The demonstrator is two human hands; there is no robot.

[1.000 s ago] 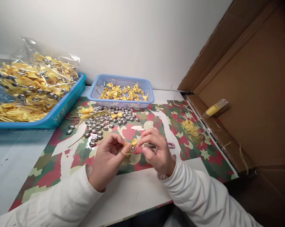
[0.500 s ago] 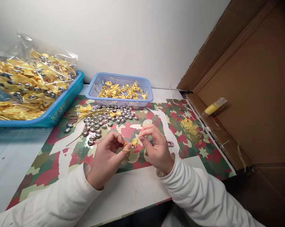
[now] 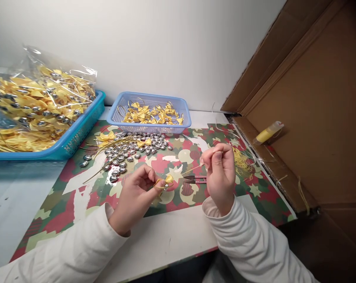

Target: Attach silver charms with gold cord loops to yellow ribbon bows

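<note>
Between thumb and fingers, my left hand (image 3: 141, 186) pinches a yellow ribbon bow (image 3: 168, 179) with a small silver bell and a loop of cord on it. My right hand (image 3: 220, 171) is closed in a pinch to the right, higher than the left. A thin yellow thread (image 3: 192, 169) runs taut from the bow up to its fingertips; whether a needle is there I cannot make out. Thread snips (image 3: 195, 179) lie on the patterned sheet between the hands, their handles hidden behind my right hand.
Silver bells (image 3: 121, 161) lie scattered beyond my left hand, with gold cords and bows among them. Behind stands a blue basket (image 3: 148, 127) of bows. A larger blue basket (image 3: 86, 124) holds a clear bag. Yellow thread (image 3: 241, 161) and a cardboard wall (image 3: 307, 98) are right.
My right hand has moved right and up, away from the bow, drawing the thread out straight. The snips show more now. My left hand stays nearly still with the bow.
</note>
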